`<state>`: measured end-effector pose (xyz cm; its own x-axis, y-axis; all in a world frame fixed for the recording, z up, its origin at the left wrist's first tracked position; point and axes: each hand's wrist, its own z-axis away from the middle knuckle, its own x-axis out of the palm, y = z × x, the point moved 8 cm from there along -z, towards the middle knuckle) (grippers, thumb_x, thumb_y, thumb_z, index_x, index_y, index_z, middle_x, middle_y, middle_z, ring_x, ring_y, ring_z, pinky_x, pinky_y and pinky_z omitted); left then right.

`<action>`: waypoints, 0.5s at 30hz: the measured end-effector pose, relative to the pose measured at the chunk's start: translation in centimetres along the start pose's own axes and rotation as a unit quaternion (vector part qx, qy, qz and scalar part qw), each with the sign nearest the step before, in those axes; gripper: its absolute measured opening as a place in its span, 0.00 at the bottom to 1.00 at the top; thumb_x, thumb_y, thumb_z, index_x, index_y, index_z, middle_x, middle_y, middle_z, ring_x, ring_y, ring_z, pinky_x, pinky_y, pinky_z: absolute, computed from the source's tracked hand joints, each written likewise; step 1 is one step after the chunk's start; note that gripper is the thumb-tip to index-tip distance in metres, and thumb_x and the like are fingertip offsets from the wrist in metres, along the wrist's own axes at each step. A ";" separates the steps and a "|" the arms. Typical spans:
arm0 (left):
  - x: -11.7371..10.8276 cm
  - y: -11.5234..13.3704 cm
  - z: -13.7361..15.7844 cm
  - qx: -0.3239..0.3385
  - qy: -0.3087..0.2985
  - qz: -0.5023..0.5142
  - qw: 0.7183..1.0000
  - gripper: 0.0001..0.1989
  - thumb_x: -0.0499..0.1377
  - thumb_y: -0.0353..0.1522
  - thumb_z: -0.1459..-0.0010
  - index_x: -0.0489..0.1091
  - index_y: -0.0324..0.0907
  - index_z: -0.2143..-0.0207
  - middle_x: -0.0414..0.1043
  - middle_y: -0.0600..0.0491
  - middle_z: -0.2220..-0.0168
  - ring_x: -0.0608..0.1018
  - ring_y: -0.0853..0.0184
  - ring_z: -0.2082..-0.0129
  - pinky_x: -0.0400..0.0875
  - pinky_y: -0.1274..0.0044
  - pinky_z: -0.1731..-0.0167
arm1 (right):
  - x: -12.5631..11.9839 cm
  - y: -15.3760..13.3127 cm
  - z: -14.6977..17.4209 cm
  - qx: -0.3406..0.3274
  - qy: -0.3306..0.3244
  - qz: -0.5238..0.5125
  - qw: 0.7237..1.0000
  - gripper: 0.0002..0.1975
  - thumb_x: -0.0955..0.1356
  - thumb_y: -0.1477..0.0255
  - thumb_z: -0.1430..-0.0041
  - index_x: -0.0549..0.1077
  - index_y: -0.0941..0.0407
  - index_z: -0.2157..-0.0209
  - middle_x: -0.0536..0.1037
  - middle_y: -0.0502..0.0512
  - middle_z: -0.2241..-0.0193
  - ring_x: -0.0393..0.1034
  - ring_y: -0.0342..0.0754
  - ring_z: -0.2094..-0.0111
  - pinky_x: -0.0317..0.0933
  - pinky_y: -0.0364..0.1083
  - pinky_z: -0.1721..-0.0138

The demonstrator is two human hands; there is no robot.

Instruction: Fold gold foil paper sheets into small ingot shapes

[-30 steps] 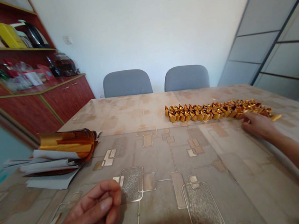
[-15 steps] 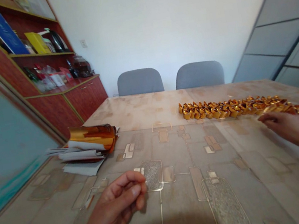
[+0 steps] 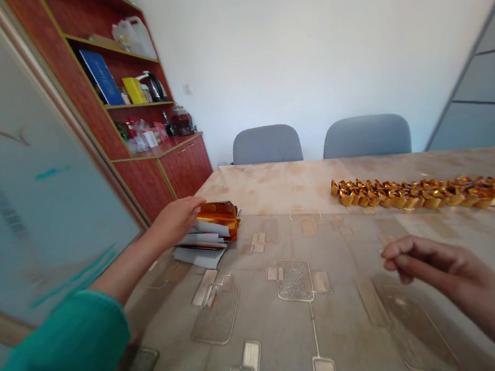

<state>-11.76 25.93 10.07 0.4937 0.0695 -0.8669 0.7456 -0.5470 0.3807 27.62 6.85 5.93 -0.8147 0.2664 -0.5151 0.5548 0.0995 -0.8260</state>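
Drawing from the gold foil-paper stack (image 3: 219, 214), table's (image 3: 274, 345) left, seems my step. Left hand (image 3: 181, 217) is there, grip unclear; right hand (image 3: 434, 262) has fingertips together. Next likely needs a single-sheet pinch.

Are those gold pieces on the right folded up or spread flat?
Folded: the gold pieces stand up in peaked, creased shapes, packed together in a long band on the table.

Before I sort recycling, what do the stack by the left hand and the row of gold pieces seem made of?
Sheet stack: likely thin paper, with glossy metallic gold and matte grey-white faces; the sheets curl.
Gold row: probably similar foil-faced paper, shiny; glints and angular edges suggest it, but plastic film is possible.
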 end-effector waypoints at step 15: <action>3.4 1.3 -4.1 0.145 -0.107 -0.144 0.973 0.07 0.58 0.26 0.49 0.74 0.41 0.76 0.74 0.50 0.68 0.72 0.62 0.63 0.61 0.76 0.62 | 9.6 4.4 3.2 0.146 -0.154 -0.339 0.916 0.13 0.71 0.58 0.41 0.73 0.54 0.68 0.64 0.44 0.79 0.50 0.39 0.82 0.41 0.41 0.80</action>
<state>-7.24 28.91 8.93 0.1547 0.0961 -0.9833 0.6669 -0.7445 0.0321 21.73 6.78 -3.40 -0.9893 -0.0502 0.1368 -0.1293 -0.1312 -0.9829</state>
